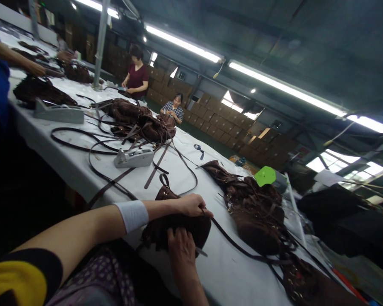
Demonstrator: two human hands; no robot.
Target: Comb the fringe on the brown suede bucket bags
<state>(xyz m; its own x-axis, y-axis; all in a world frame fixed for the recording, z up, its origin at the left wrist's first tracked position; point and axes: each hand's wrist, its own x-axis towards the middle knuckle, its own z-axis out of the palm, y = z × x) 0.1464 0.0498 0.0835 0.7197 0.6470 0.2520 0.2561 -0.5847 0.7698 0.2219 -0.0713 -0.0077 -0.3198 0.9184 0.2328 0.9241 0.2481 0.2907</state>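
The left hand, with a white wristband on its forearm, lies across the top of a brown bag; its fingers are curled in, with thumb and fingertips pinched on a dark strap that runs from the bag off to the right over the bench; the right hand comes up from below and grips the bag's near side, fingers folded tight into the leather; a thin pale sliver sticks out just beside it, too small to tell what it is. The bag sits at the near edge of the white-covered bench, right before the person. Near it to the right lies a heap of more brown bags, with a green piece behind; further along are loose straps, a grey device, a second one and another pile of bags. At the far side, one person in a maroon top stands and another in a checked shirt sits; a bare arm reaches in at the left; stacked cartons line the back wall.
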